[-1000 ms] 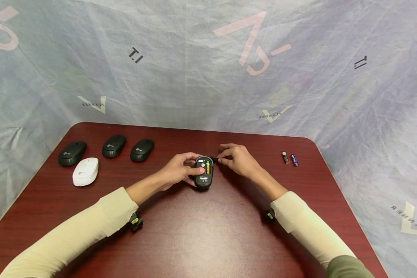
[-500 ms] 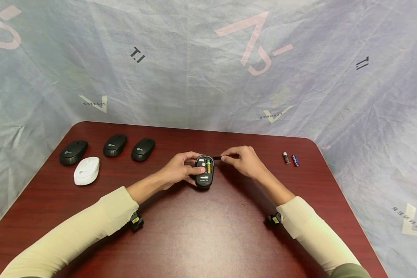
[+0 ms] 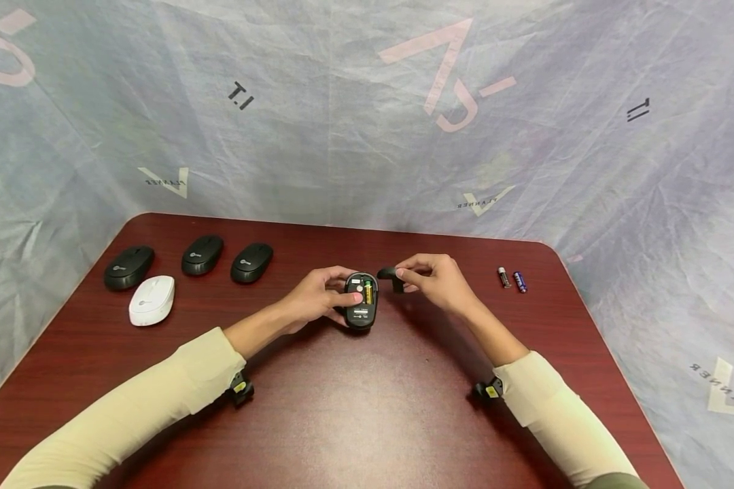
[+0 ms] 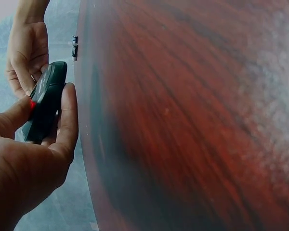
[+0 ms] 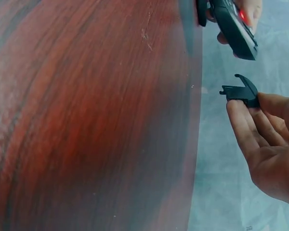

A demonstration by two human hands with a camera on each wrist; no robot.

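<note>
My left hand point(image 3: 314, 297) grips a black computer mouse point(image 3: 360, 316), its underside turned toward me and the thumb across it. In the mouse's uncovered battery bay sits a green and gold battery point(image 3: 368, 293). A red light glows by the thumb in the left wrist view. Just right of the mouse, my right hand point(image 3: 438, 280) pinches a black battery cover point(image 5: 242, 93) between thumb and fingers. The cover has a curved end and a flat tongue with small tabs. A gap separates it from the mouse point(image 5: 234, 30) in the right wrist view.
At the left of the dark red table point(image 3: 367, 401) lie a white mouse point(image 3: 151, 301) and three black mice point(image 3: 252, 263). On the right are a black battery point(image 3: 503, 277) and a blue battery point(image 3: 519, 282). A printed grey sheet point(image 3: 318, 136) hangs behind the table.
My right hand has drawn the battery cover away from the mouse to the right and turned it, so its curved shape shows. The left hand and mouse have stayed nearly still.
</note>
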